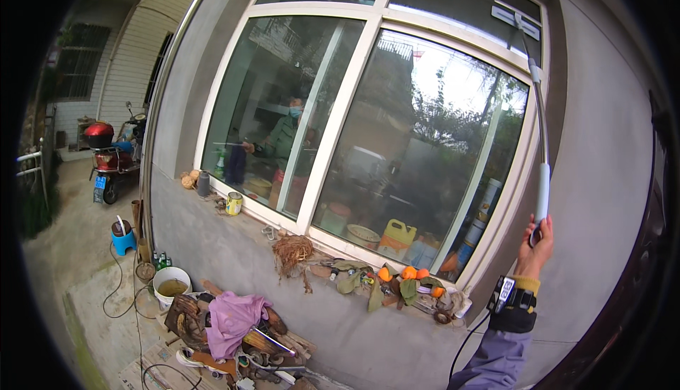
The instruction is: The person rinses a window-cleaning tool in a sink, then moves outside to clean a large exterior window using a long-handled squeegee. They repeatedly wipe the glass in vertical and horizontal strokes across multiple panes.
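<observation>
My right hand (534, 247) is raised at the right and closed around the lower grip of a long-handled window squeegee (542, 124). Its flat head (514, 20) lies over the dark upper right pane of a white-framed window (372, 44); whether it touches the glass I cannot tell. Below, the large sliding pane (388, 151) reflects plants and sky. Out of view is my left hand. A person in a face mask (284, 129) shows in the left pane, behind the glass or reflected.
Oranges (409, 273) with leaves, a dried root clump (292, 252) and a tin can (234, 203) line the sill. Beneath are a white bucket (171, 283) of murky liquid, a pink cloth (234, 321) over wood, and cables. A red scooter (109, 156) stands farther left.
</observation>
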The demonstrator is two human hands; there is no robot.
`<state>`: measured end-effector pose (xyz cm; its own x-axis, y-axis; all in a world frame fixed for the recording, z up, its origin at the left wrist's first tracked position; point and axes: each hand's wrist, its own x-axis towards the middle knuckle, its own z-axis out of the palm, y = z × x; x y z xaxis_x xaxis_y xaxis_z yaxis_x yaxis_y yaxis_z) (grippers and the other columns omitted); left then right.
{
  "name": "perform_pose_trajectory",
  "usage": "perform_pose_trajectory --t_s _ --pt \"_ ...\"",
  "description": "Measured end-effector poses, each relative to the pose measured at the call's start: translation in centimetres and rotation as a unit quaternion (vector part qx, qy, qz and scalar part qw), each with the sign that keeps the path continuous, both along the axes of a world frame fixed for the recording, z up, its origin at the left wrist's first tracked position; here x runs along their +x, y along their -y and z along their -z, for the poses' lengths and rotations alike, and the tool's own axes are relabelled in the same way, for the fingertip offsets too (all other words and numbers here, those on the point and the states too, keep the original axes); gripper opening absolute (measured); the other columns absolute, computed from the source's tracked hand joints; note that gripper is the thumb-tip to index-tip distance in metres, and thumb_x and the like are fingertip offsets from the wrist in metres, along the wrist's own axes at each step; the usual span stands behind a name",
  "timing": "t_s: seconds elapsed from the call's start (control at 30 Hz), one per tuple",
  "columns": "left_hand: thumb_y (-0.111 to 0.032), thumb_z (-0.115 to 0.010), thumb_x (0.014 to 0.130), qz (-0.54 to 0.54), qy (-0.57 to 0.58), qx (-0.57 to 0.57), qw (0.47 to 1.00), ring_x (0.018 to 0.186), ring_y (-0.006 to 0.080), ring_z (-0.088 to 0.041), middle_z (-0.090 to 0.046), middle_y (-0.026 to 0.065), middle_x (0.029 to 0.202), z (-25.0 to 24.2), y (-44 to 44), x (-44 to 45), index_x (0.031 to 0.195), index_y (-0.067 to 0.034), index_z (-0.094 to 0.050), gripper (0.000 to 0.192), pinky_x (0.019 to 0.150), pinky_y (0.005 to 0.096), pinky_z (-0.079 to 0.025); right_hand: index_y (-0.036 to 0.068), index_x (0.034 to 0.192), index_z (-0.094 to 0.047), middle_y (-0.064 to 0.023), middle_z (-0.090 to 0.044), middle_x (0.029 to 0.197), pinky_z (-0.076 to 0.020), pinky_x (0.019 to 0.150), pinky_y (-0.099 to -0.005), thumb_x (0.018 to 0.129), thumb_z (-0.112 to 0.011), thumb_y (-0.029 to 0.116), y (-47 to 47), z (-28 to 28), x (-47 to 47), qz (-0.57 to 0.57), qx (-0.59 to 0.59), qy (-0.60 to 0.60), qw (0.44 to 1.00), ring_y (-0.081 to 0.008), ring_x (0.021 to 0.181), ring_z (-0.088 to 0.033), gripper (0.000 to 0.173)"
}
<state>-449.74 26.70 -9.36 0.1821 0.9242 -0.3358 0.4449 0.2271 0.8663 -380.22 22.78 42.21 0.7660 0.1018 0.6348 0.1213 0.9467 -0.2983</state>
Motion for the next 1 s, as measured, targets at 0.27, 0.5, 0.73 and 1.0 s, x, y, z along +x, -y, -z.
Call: perform_pose_trajectory --t_s 0.27,0.5,0.73,1.0 --pt "-0.036 -0.064 0.085 0.066 -0.064 -0.033 0.995 0.088 0.0185 -0.063 -0.068 0.0110 0.092 -0.7 -0.4 -1.1 0.110 -0.002 -0.063 0.042 0.080 0.0302 -0.049 0.004 0.136 -0.040 -0.0187 -0.062 0.099 -0.0452 0.052 -0.0187 0.090 -0.055 0.012 8.6 11.2 -3.0 0.018 -0.064 -0.033 0.997 -0.0112 0.063 -0.055 0.049" --pt "-0.037 -0.061 0.086 0.123 -0.068 0.012 0.990 0.087 0.0208 -0.064 -0.068 0.0113 0.092 1.3 -1.6 2.5 0.110 -0.004 -0.064 0.041 0.080 0.0317 -0.050 0.004 0.136 -0.041 -0.0167 -0.063 0.099 -0.0443 0.052 -0.0191 0.090 -0.056 0.015 6.5 11.8 -5.5 0.050 -0.080 -0.044 0.995 -0.0107 0.063 -0.054 0.049" --pt "-0.036 -0.062 0.086 0.110 -0.050 0.021 0.992 0.088 0.0208 -0.064 -0.068 0.0123 0.094 -0.2 -2.1 5.7 0.110 -0.003 -0.064 0.041 0.079 0.0311 -0.050 0.004 0.128 -0.048 -0.0147 -0.064 0.087 -0.0454 0.051 -0.0215 0.091 -0.056 0.014 -1.1 -0.1 -1.3 0.017 -0.026 0.004 1.000 -0.0131 0.060 -0.054 0.039" --pt "-0.028 -0.063 0.086 0.016 0.007 0.049 0.999 0.077 0.0160 -0.062 -0.067 0.0105 0.085 -0.3 -0.9 4.6 0.107 0.000 -0.064 0.035 0.070 0.0298 -0.050 -0.006 0.096 -0.050 -0.0163 -0.057 0.081 -0.0536 0.050 -0.0250 0.085 -0.062 0.005 -4.8 -19.9 -2.2 0.019 0.071 0.024 0.997 -0.0187 0.060 -0.057 0.019"
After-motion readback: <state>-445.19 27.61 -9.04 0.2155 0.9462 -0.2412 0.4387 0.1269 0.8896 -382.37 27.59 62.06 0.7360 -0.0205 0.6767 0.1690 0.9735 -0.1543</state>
